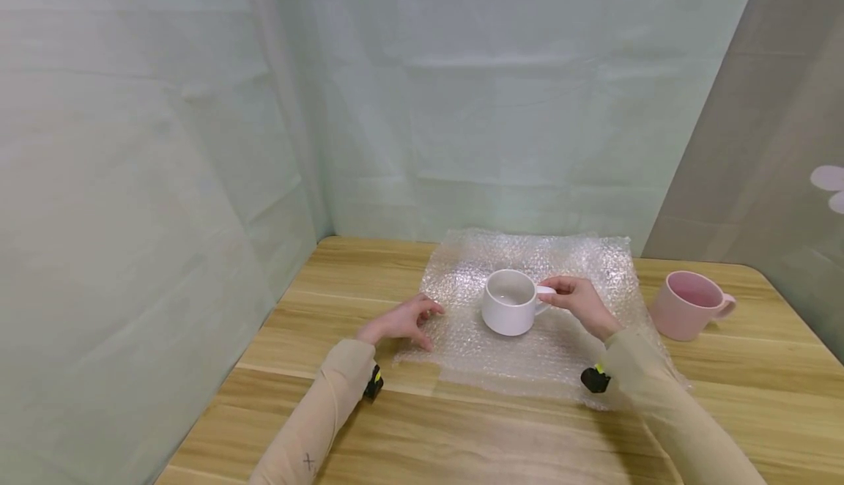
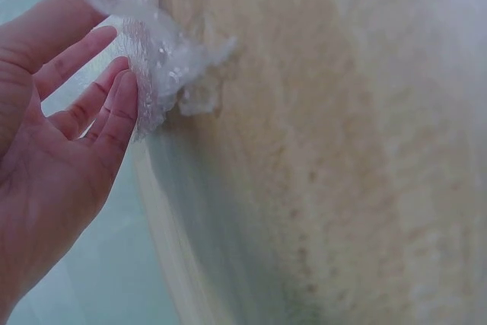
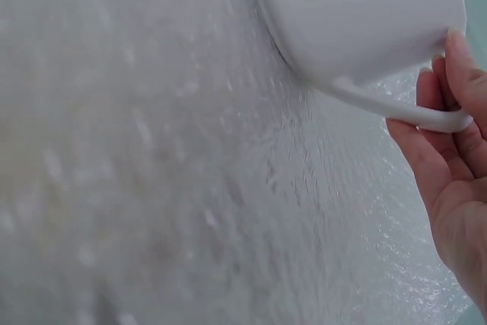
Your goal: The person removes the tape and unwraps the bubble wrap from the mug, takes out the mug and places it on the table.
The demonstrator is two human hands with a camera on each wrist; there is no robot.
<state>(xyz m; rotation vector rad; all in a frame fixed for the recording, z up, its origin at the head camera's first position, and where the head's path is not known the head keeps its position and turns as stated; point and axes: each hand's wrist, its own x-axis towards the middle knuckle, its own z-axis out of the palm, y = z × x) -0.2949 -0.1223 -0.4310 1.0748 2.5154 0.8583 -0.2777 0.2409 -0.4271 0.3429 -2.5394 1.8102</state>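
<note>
A white mug [image 1: 509,308] stands upright on a sheet of bubble wrap [image 1: 461,349], its handle pointing right. The thumb and fingers of my right hand [image 1: 583,303] pinch that handle; in the right wrist view they close around the handle [image 3: 411,112] beside the mug's wall. My left hand [image 1: 405,318] is at the left edge of the wrap with its fingers spread and slightly bent. In the left wrist view the fingertips come up against the raised wrap edge [image 2: 163,66], and nothing is gripped in the palm.
A pink mug [image 1: 686,305] stands on the wooden table [image 1: 369,426] to the right of the wrap, handle to the right. Pale cloth [image 1: 494,104] hangs behind the table and along its left side. Each wrist carries a small black device [image 1: 596,379].
</note>
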